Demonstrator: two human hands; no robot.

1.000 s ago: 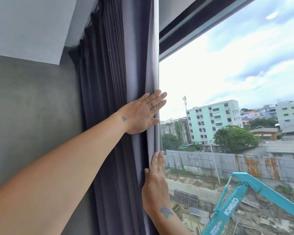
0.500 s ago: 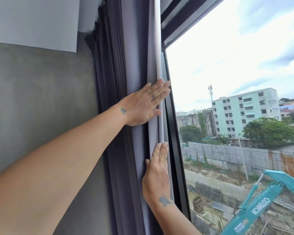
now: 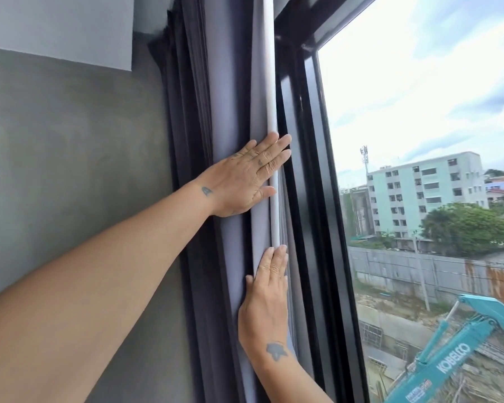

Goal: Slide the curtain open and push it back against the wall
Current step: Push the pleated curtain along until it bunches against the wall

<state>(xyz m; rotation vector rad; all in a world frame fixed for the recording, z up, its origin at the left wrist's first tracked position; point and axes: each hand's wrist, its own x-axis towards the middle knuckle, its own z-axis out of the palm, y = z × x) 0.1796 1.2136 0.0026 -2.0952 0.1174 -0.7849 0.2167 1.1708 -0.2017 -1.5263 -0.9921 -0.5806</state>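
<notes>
1. I am watching the curtain point(image 3: 230, 170) bunching tighter toward the grey wall point(image 3: 70, 170); over the last second its pale leading edge has been clearing the black window frame point(image 3: 309, 199), now exposed.
2. The left hand point(image 3: 245, 181) is pressing flat, fingers spread across the folds, gripping nothing.
3. The right hand point(image 3: 266, 303) is lying flat lower on the same edge, also open-palmed.
4. I am judging the slide nearly done; packing the folds against the wall is what remains.
</notes>
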